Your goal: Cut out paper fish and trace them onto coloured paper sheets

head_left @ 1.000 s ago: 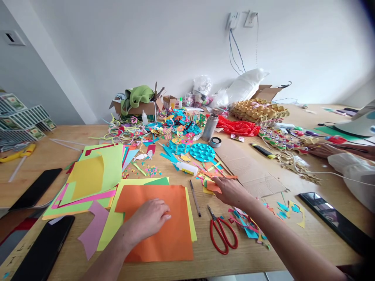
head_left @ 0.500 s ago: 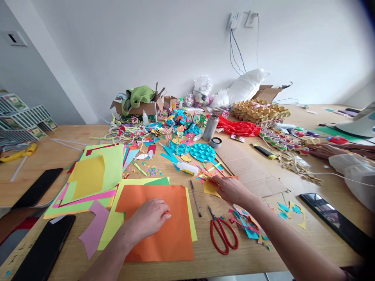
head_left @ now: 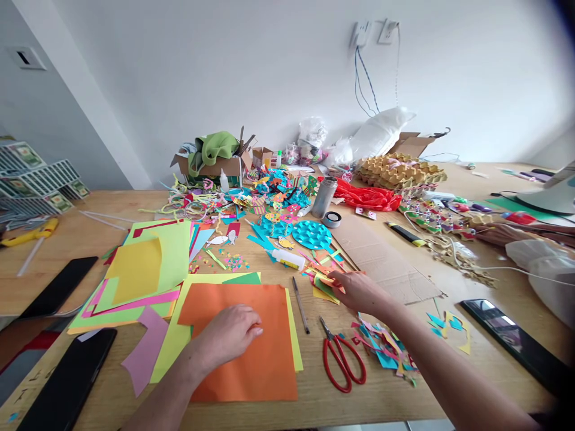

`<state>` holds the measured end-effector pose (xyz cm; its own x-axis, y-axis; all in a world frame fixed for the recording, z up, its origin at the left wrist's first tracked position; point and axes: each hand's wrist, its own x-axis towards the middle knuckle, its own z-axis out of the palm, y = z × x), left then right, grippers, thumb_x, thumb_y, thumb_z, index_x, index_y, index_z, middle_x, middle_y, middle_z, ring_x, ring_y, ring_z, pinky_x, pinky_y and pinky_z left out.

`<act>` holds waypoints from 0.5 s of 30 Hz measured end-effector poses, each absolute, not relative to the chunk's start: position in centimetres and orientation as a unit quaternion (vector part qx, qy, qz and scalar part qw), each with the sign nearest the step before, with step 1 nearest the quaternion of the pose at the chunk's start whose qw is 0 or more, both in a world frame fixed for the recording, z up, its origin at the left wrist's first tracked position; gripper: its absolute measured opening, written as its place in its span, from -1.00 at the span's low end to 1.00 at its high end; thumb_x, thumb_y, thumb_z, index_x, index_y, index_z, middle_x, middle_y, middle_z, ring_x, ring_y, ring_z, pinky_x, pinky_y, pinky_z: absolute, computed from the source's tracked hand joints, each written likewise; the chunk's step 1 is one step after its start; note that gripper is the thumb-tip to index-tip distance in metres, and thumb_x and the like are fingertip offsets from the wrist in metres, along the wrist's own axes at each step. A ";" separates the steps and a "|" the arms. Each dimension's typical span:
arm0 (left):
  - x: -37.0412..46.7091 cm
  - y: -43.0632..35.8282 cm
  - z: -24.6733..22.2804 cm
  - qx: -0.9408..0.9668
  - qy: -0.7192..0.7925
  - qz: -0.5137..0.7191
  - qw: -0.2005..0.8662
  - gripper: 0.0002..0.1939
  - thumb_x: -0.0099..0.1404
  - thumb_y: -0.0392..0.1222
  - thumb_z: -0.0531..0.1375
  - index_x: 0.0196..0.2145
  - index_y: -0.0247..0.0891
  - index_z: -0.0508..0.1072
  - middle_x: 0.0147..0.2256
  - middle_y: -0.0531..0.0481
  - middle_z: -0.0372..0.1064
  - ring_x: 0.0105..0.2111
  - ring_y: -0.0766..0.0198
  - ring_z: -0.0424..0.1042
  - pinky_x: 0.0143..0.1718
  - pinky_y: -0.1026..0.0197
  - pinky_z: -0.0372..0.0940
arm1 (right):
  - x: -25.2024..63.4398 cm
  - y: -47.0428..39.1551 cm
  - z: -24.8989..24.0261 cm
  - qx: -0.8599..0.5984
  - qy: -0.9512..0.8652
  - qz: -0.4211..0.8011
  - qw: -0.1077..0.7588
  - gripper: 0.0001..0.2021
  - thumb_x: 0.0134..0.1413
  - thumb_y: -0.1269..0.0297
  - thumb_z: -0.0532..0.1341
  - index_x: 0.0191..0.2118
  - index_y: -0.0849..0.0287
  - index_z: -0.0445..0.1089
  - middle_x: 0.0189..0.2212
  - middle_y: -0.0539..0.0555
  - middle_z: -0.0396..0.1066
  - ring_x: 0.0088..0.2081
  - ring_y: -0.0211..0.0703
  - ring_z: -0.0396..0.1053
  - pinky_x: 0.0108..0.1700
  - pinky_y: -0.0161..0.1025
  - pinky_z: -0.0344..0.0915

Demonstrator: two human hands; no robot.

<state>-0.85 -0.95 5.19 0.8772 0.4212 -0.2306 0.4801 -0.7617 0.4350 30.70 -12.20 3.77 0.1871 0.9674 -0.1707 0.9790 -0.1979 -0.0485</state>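
Observation:
My left hand (head_left: 238,328) rests with fingers curled in on an orange paper sheet (head_left: 251,374), which lies over yellow and green paper. Nothing shows in its fingers. To the right, the fingers of my right hand (head_left: 359,291) are closed on coloured paper pieces (head_left: 324,282), with green, yellow and orange edges sticking out. My palm hides part of them. Just beyond lies a white glue bottle (head_left: 288,260). Between my hands are a pen (head_left: 300,305) and red-handled scissors (head_left: 344,361), their blades pointing away from me.
Paper scraps (head_left: 386,347) lie beside my right forearm, near a phone (head_left: 507,335). Cardboard (head_left: 381,257), a metal flask (head_left: 324,197) and a blue dotted disc (head_left: 312,234) stand or lie farther back. Coloured sheets (head_left: 173,251) are stacked left. Another person's hand (head_left: 498,233) is at far right.
The paper pieces at my right hand have shifted and are partly raised, so a green piece now shows among them. My left hand has stayed on the orange sheet.

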 end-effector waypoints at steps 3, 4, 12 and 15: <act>-0.8 -0.9 5.2 0.936 0.242 -0.057 0.248 -0.75 0.34 -0.18 0.03 -0.33 -0.22 0.50 -0.32 -0.05 0.46 -0.27 0.19 0.42 -0.26 0.22 0.20 | 30.5 -12.1 3.7 0.772 0.630 -0.078 0.040 -0.75 0.15 0.32 0.06 -0.09 0.14 0.39 -0.33 0.14 0.56 -0.29 -0.05 0.48 -0.30 -0.29 0.18; -0.9 -0.9 5.2 0.937 0.240 -0.057 0.248 -0.75 0.34 -0.18 0.03 -0.33 -0.22 0.50 -0.32 -0.05 0.46 -0.27 0.19 0.42 -0.25 0.22 0.20 | 30.4 -12.0 3.7 0.773 0.629 -0.077 0.041 -0.75 0.16 0.31 0.06 -0.10 0.15 0.39 -0.33 0.15 0.56 -0.28 -0.05 0.48 -0.30 -0.29 0.19; -1.2 -0.9 4.8 0.946 0.220 -0.026 0.238 -0.78 0.33 -0.20 0.07 -0.33 -0.22 0.52 -0.33 -0.05 0.48 -0.23 0.16 0.44 -0.20 0.20 0.24 | 30.0 -12.8 2.9 0.747 0.661 -0.063 0.039 -0.74 0.09 0.24 0.18 -0.10 0.19 0.40 -0.17 0.23 0.51 -0.14 0.11 0.46 -0.22 -0.16 0.30; -1.5 -1.1 4.1 0.952 0.206 -0.002 0.227 -0.84 0.29 -0.17 0.14 -0.33 -0.21 0.52 -0.34 -0.05 0.49 -0.23 0.14 0.45 -0.18 0.18 0.27 | 30.4 -13.2 1.3 0.745 0.665 -0.034 -0.026 -0.86 0.08 0.22 0.20 -0.24 0.07 0.46 -0.26 0.15 0.54 -0.24 0.12 0.50 -0.27 -0.11 0.37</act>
<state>-1.55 -1.13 4.05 0.9152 0.3913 -0.0965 0.3928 -0.8125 0.4307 30.36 -13.21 1.31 0.1121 0.9936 -0.0165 0.9900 -0.1131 -0.0842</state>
